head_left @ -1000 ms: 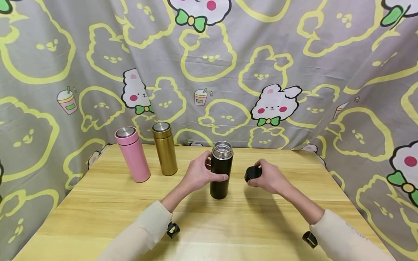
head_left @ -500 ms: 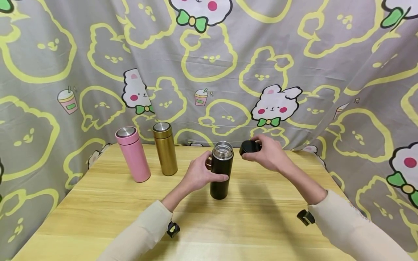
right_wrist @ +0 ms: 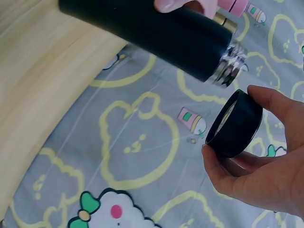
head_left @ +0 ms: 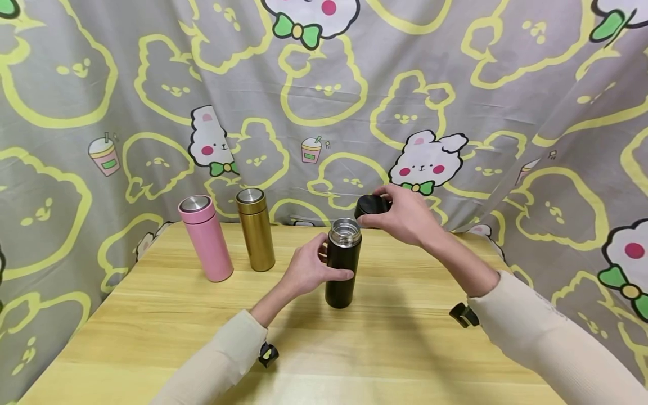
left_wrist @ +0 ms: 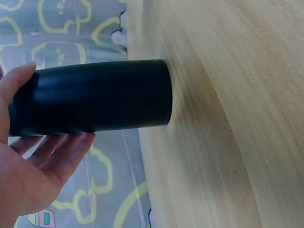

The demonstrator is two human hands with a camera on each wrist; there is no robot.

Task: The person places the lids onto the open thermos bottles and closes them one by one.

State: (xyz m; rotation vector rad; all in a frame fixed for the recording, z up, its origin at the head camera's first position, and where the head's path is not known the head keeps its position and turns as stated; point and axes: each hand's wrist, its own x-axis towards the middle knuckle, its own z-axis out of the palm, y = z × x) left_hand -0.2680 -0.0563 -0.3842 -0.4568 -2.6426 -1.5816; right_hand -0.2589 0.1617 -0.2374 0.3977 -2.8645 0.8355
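A black thermos bottle stands upright on the table, its bare steel threaded neck uncovered at the top. My left hand grips its body, with the thumb across the front and the other fingers behind. In the left wrist view the thermos bottle lies between thumb and fingers, its base on the table. My right hand pinches the black lid by its sides, just above and to the right of the neck. The right wrist view shows the lid apart from the neck, its hollow side facing the bottle.
To the left, a pink thermos bottle and a gold thermos bottle stand upright with their lids on. The wooden table ends at the back against a patterned grey curtain.
My right hand has raised the lid from low beside the bottle, up and leftward, close to the neck. My left hand and the bottle have stayed in place.
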